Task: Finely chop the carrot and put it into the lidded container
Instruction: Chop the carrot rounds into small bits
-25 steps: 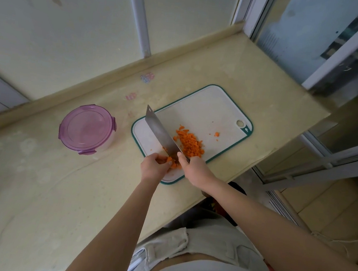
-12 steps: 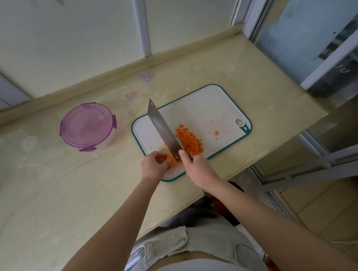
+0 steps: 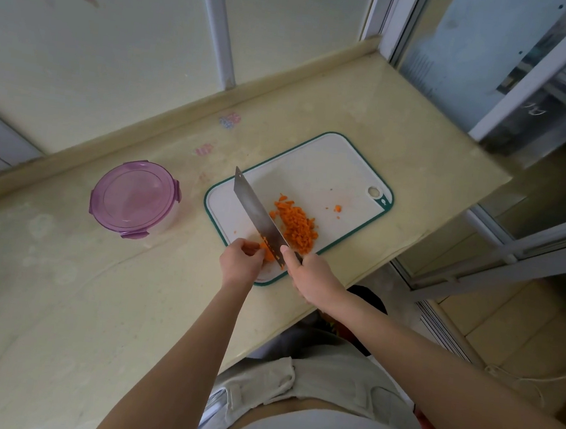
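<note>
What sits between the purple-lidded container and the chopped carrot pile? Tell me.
In the head view: a bare strip of counter, the cutting board's left edge, then the cleaver blade held by the right hand.

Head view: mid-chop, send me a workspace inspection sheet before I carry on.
Surface: beige countertop, blotchy; white cutting board at its near edge.
Job's things: chopped carrot pile on board; carrot stub under knife; container, purple lid on, left of board.
Clutter: stray carrot bit; faded stickers.
Hands: left hand pinches stub; right hand grips knife.
Cables: thin white cord on floor, right.
Surroundings: frosted panels, window frames.
</note>
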The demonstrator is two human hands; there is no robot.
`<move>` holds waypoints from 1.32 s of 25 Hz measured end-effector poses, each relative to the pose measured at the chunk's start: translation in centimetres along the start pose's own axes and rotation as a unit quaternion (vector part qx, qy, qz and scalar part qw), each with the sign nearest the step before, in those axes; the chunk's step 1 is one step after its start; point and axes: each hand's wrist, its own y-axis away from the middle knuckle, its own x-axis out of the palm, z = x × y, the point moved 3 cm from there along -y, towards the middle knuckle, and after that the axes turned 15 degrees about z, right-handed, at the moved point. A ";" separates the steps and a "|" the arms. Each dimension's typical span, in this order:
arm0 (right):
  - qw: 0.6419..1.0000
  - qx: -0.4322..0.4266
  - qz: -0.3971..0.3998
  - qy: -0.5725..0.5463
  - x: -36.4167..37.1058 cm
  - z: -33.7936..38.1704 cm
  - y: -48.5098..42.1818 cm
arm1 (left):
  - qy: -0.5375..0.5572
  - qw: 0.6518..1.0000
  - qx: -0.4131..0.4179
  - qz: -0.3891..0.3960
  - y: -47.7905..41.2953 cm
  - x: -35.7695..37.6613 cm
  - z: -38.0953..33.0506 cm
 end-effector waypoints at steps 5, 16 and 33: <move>1.000 0.005 -0.002 0.008 0.1 0.3 0.1 | 0.004 1.000 -0.006 0.000 0.1 0.0 -0.3; 0.998 0.004 0.023 0.058 -0.4 2.3 0.2 | 0.019 0.999 -0.016 0.035 -0.6 -0.4 -0.4; 0.997 -0.007 0.003 0.078 -0.3 1.3 -1.7 | -0.016 0.999 -0.009 0.036 -0.7 -0.4 -0.1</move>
